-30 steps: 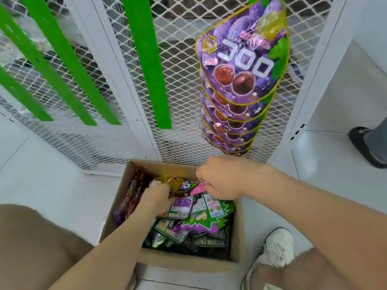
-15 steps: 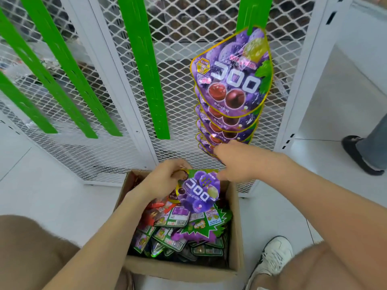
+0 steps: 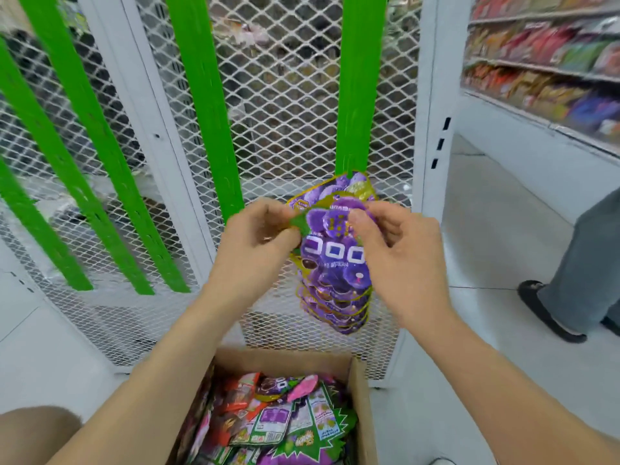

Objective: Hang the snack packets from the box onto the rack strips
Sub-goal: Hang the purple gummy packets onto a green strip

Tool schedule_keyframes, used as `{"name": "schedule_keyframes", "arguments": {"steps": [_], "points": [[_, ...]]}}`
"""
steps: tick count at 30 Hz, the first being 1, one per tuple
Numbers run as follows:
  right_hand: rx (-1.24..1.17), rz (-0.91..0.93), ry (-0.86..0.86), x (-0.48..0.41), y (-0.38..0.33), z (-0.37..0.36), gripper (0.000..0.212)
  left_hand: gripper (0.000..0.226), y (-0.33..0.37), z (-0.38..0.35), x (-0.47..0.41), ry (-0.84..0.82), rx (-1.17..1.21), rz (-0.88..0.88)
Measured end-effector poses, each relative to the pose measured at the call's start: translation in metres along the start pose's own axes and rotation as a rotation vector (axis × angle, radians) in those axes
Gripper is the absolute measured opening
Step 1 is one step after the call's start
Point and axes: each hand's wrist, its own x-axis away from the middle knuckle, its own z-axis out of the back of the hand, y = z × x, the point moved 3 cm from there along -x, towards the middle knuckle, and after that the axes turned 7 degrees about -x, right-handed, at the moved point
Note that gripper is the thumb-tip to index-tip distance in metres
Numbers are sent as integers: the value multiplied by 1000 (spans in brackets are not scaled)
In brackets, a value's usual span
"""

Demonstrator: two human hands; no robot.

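I hold a purple grape snack packet [image 3: 332,250] up in front of the mesh rack. My left hand [image 3: 258,236] pinches its upper left corner and my right hand [image 3: 389,243] pinches its upper right edge. It sits just in front of a column of several matching purple packets [image 3: 335,307] hanging on the rightmost green strip [image 3: 359,95]. Below, the open cardboard box [image 3: 360,397] holds several mixed snack packets [image 3: 288,427].
More green strips [image 3: 204,105] hang bare on the white mesh rack [image 3: 295,95] to the left. A store shelf [image 3: 543,72] of goods runs at the upper right. Another person's leg and black shoe [image 3: 550,313] stand on the white floor at right.
Both hands came up out of the box with a purple packet and raised it to the right strip. The view tilted upward, showing the store shelf.
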Motion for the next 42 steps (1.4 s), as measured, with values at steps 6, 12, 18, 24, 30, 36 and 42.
{"name": "schedule_keyframes", "arguments": {"steps": [6, 12, 18, 24, 30, 36, 42], "points": [[-67, 91, 283, -55, -25, 19, 9, 47, 75, -12, -54, 4, -14, -167], [67, 151, 363, -82, -38, 16, 7, 26, 96, -28, -80, -19, 57, -91], [160, 172, 422, -89, -43, 10, 14, 29, 96, -32, -88, -96, 41, -34], [232, 239, 528, -82, -54, 10, 13, 29, 98, -28, -87, -163, 38, -1], [277, 291, 506, -74, -55, 8, 13, 30, 98, -28, -87, -155, 48, 38], [253, 313, 514, -67, -50, 6, 14, 31, 95, -28, -89, -134, 66, 68], [172, 331, 553, -67, -53, 10, 18, 51, 90, -25, -92, -85, 70, 96]]}}
